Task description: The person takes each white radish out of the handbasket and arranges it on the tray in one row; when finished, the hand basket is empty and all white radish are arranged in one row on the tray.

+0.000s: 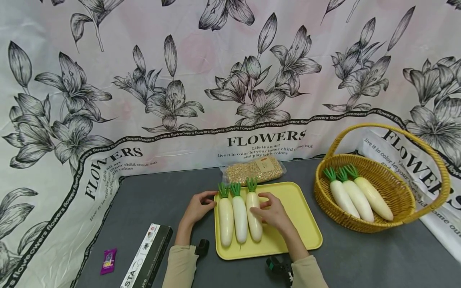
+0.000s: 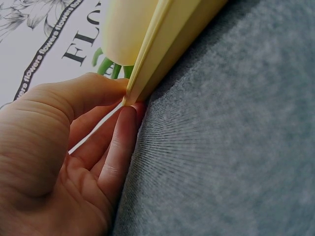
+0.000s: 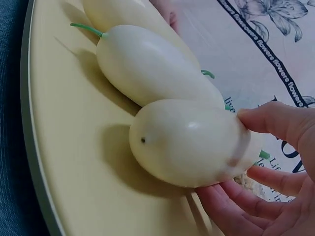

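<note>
Clock directions follow the head view. The gripped radish (image 1: 256, 228) lies over the yellow tray (image 1: 302, 218); its long axis runs nearly 12 to 6 o'clock, with green leaves (image 1: 251, 184) toward 12 and the rounded end toward 6. Right hand (image 1: 275, 212): thumb and fingers grip this radish from opposite sides, on its leafy half. Left hand (image 1: 196, 207): thumb and fingers pinch the tray's edge near 10 o'clock. At 9 o'clock, the middle radish (image 1: 239, 220) lies just beside the gripped one, and the outer radish (image 1: 226, 222) beyond, both nearly parallel. Bag of grain (image 1: 248, 172): past the tray at 12, behind the leaves. Basket (image 1: 329, 208): between 2 and 3, holding three radishes (image 1: 354, 200), leaves toward 11. Long box (image 1: 145, 256) and purple packet (image 1: 108, 261): between 8 and 9.
</note>
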{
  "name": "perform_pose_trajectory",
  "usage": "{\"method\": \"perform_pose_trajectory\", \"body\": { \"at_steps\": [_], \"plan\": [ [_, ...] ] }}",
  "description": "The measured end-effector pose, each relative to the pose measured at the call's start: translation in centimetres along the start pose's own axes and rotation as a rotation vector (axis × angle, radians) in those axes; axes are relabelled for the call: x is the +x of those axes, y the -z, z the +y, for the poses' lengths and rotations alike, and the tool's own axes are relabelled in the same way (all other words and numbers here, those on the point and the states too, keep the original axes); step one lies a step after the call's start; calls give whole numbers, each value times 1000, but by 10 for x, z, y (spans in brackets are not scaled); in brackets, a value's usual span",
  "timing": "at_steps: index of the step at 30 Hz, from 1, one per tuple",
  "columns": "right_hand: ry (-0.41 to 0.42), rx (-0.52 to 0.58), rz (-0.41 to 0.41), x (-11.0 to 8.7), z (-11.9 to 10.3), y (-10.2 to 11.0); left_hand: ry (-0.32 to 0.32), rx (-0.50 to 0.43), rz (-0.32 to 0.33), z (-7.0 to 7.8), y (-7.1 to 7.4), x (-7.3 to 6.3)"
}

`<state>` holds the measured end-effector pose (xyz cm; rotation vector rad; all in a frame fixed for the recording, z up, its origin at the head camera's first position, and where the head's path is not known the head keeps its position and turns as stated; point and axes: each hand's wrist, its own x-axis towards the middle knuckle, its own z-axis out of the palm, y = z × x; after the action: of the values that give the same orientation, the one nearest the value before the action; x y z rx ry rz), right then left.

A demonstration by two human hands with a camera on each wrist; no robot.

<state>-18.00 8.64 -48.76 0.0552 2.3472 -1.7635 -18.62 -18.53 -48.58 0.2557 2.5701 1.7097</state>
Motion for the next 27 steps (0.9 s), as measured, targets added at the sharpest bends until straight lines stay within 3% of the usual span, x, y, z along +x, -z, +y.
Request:
{"method": "perform_pose_trajectory", "body": {
  "at_steps": [9,18,27],
  "plan": [
    [-17,-13,-17,-1,0,1,-15,1,-3,2,1,-1],
    [-37,-32,-20,-1,-5,9,0,-8,49,-34,-8,15],
    [-40,-52,-21,1,-8,17,7,8,51,-43,-7,15]
  ]
}}
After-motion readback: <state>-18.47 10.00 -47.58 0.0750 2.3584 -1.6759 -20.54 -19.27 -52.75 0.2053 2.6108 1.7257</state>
